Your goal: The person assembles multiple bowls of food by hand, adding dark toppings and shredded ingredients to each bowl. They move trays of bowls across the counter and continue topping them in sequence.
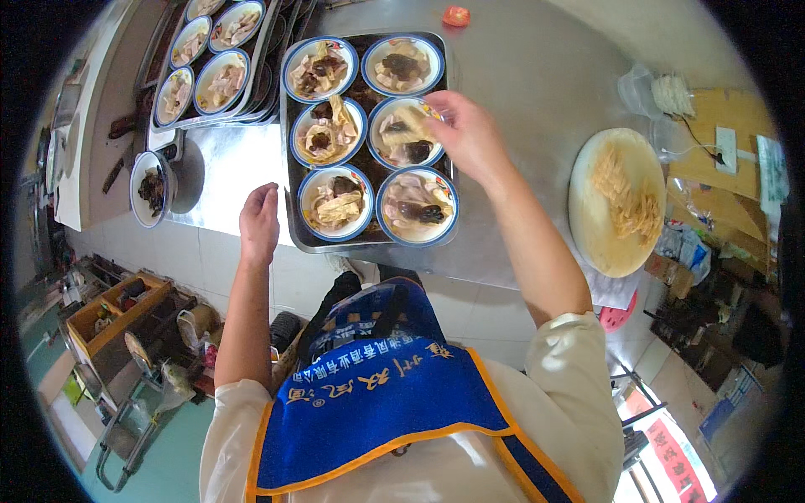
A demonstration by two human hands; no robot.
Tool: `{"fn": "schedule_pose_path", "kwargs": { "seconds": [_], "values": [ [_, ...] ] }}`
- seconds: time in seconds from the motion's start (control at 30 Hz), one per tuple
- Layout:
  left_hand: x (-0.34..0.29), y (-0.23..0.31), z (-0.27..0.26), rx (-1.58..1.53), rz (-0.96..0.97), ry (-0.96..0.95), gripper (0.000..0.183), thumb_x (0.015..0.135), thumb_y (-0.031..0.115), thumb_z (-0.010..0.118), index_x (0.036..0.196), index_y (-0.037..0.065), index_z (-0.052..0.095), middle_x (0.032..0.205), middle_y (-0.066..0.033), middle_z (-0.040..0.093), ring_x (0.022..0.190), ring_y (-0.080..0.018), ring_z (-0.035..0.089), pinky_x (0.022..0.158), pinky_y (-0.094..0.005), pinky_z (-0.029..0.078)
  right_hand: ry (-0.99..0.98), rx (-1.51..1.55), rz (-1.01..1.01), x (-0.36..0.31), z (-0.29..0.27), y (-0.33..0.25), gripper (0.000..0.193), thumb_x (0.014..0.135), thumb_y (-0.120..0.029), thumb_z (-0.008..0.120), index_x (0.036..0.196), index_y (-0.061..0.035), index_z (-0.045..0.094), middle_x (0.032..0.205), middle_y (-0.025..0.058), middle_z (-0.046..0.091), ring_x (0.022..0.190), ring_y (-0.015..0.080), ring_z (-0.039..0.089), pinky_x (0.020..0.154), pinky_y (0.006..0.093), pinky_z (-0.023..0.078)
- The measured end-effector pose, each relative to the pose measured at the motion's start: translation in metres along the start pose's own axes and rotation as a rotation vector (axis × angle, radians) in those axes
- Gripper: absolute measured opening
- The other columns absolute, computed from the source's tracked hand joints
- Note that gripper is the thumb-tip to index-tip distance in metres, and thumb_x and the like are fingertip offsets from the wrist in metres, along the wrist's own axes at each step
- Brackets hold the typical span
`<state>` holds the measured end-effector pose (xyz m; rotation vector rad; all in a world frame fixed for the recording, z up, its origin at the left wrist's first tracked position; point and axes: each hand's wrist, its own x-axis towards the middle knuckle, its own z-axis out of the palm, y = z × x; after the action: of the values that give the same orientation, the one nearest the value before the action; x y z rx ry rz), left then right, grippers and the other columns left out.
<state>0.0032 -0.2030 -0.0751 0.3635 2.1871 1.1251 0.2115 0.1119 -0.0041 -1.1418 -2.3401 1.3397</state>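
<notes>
Drop risk, middle right-hand bowl (pixel 379 148).
Right hand (pixel 466 136): fingers pinched on yellow strip (pixel 407 126) over it; loose grip could land it on tray (pixel 362 90). Left hand (pixel 260 222) beside tray, fingers together.

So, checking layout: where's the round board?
In the head view, the round board lies at the right end of the metal table, right of the nearer bowl tray.
</notes>
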Motion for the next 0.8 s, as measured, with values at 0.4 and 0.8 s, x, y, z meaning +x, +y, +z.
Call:
{"fn": "schedule_pose_path", "kwargs": {
  "seconds": [0.4,0.8],
  "values": [
    [0.016,0.022,0.017,0.012,-0.055,-0.127,0.034,0.102,0.019,0.053,0.117,-0.009,0.064,0.098,-0.0155,0.071,0.089,-0.0191,0.065,0.083,-0.0317,0.052,-0.098,0.307,0.392,-0.023,0.006,0.065,0.02,0.094,-0.009,0.061,0.111,0.0008,0.064,0.091,0.01,0.071,0.073,0.0169,0.066,0.059,0.0319,0.052],
    [0.014,0.038,0.019,-0.154,-0.096,-0.087,0.023,0.1,0.013,0.057,0.113,-0.005,0.062,0.084,-0.0044,0.063,0.066,-0.0093,0.054,0.054,-0.0267,0.046,-0.11,0.424,0.411,-0.028,-0.001,0.048,0.012,0.095,-0.006,0.058,0.106,-0.0045,0.063,0.087,0.0014,0.067,0.072,0.011,0.06,0.061,0.0275,0.047]
  ]
}}
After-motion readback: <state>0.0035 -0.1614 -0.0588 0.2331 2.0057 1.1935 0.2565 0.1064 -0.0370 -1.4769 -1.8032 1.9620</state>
